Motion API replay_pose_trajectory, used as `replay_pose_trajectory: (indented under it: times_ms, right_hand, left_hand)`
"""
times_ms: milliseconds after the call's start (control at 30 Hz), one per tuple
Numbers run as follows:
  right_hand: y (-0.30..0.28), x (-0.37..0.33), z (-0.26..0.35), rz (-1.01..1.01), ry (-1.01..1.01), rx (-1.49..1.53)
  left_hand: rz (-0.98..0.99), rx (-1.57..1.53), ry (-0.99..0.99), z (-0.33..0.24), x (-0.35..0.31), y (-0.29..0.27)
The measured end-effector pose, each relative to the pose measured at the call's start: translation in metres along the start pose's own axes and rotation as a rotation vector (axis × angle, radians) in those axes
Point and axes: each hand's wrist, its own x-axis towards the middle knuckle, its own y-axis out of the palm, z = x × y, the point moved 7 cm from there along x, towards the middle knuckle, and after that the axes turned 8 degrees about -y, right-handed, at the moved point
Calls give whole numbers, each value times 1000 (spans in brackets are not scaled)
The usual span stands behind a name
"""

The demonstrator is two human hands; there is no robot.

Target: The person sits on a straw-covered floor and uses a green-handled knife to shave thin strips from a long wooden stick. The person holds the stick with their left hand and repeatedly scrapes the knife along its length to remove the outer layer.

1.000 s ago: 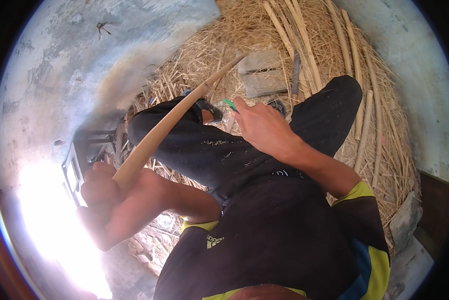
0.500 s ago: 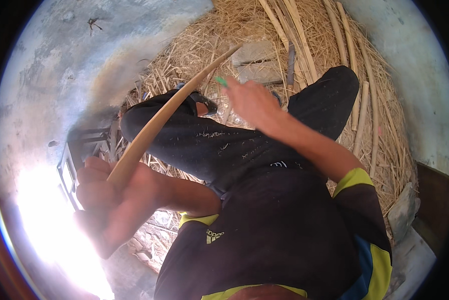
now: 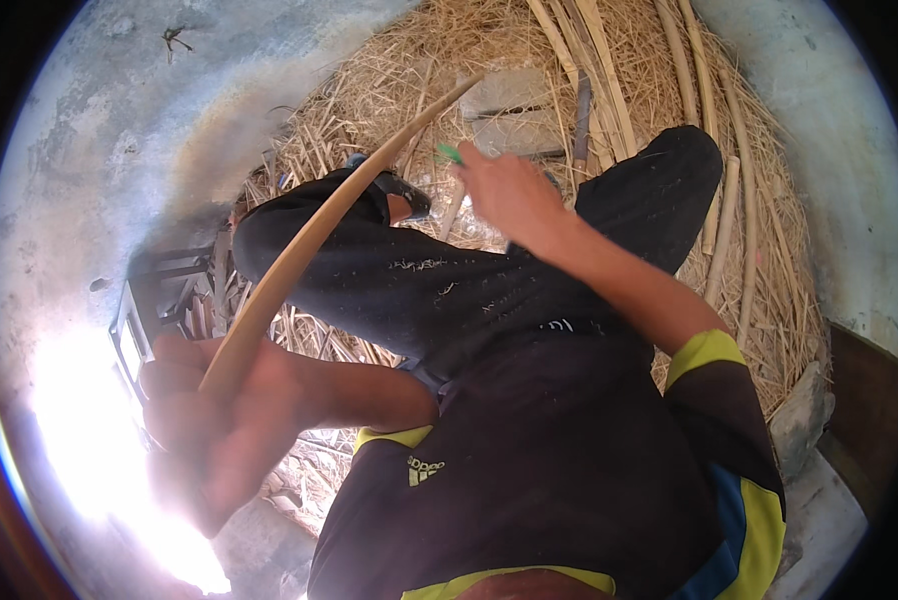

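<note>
1. We see the left hand (image 3: 231, 415) at the lower left of the frame, its grip folded around the lower end of a long strip of wood (image 3: 314, 228).
2. We follow that pale brown strip from the left hand up toward the upper middle, where it narrows to a tip that shows in front of 2 flat grey slabs (image 3: 504, 92). It crosses over the knee at the left; we cannot tell whether it touches the cloth.
3. We find the right hand (image 3: 517, 200) at the upper middle, its fingers curled into a closed grip on a small green thing (image 3: 449, 153). Only a short end pokes out beside the fingertips, apart from the strip, and we cannot make out the rest.
4. Below the hands, we see black trousers (image 3: 399, 290) with pale shavings on them, and a dark shirt (image 3: 529, 450) with yellow edges.
5. We see straw (image 3: 369, 125) over the floor at the upper middle and right.
6. On it at the upper right lie long pale sticks (image 3: 731, 215), and a dark rod (image 3: 582, 118) beside the slabs.
7. We see a stained wall (image 3: 99, 150) at the upper left, and strong glare below it.
</note>
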Motion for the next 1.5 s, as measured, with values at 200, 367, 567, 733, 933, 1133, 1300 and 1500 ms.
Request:
replay_pose_trajectory:
  times_ms: [200,367,567,733,933,1133,1300,1500]
  right_hand:
    - [4,10,-10,43,6,6]
    - [17,28,-47,47,60,-89]
    - [70,18,-199,175,246,-321]
    - [10,18,-152,-12,329,-136]
    - [-57,-7,89,138,-214,439]
    - [-116,-50,163,147,-360,234]
    - [-84,-37,132,168,-150,-85]
    - [-102,-61,167,78,-392,102]
  left_hand:
    - [-55,31,-39,3,-1,-6]
    - [-16,-9,-25,8,4,-9]
    - [92,-54,-28,14,2,-6]
    - [108,-85,-70,15,-2,-12]
    - [567,-310,-54,-16,3,-6]
    - [386,-117,22,-21,-6,8]
    - [95,28,142,-21,-9,-7]
    - [92,185,442,-29,-24,-1]
